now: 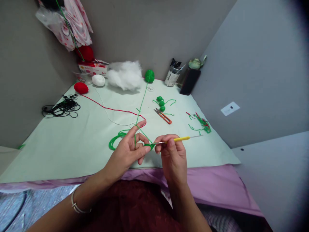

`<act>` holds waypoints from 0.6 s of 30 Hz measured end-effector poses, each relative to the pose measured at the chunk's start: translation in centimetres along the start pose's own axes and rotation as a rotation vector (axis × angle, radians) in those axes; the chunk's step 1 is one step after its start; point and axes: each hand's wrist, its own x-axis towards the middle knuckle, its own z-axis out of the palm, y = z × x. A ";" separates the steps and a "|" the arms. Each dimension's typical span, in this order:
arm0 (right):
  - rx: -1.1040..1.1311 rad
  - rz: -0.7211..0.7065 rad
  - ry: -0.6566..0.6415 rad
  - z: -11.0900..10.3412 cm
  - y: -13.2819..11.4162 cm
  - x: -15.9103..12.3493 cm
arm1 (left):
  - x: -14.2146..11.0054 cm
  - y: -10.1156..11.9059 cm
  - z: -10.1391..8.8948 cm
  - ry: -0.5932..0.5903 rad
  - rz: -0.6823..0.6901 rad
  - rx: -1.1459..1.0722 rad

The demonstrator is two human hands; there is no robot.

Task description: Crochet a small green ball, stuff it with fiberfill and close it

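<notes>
Left hand (pixel 127 148) pinches half-hidden green piece (pixel 150 146) — right hand (pixel 174 156) firmly grips yellow hook (pixel 182 139); cup (pixel 172 79) at one o'clock holds dark, unclear things (pixel 176 63).

One left hand (pixel 126 149), one right hand (pixel 174 158). One yellow-handled hook (pixel 182 139) and one small green crocheted piece (pixel 151 147). Two red yarn balls (pixel 81 87), one white yarn ball (pixel 98 80), one large green yarn ball (pixel 149 76), one loose green coil (pixel 111 144), one black tangle (pixel 64 106). Also three small green balls (pixel 161 103), one pair of orange-handled snips (pixel 166 119), one fluffy white heap (pixel 124 75), one pile of thread scraps (pixel 207 129), one labelled container (pixel 172 78), one wall socket (pixel 230 109) and one bracelet (pixel 75 207).
</notes>
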 end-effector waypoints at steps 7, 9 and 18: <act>-0.222 -0.124 -0.036 -0.4 -0.4 -0.3 | -0.1 0.2 -0.2 0.019 0.000 0.064; -0.378 -0.210 -0.059 -0.5 -0.6 -0.5 | -0.1 0.2 0.0 0.044 0.002 0.104; -1.137 -0.857 -0.174 -1.3 0.2 -1.9 | -0.4 0.4 0.9 0.043 -0.090 -0.119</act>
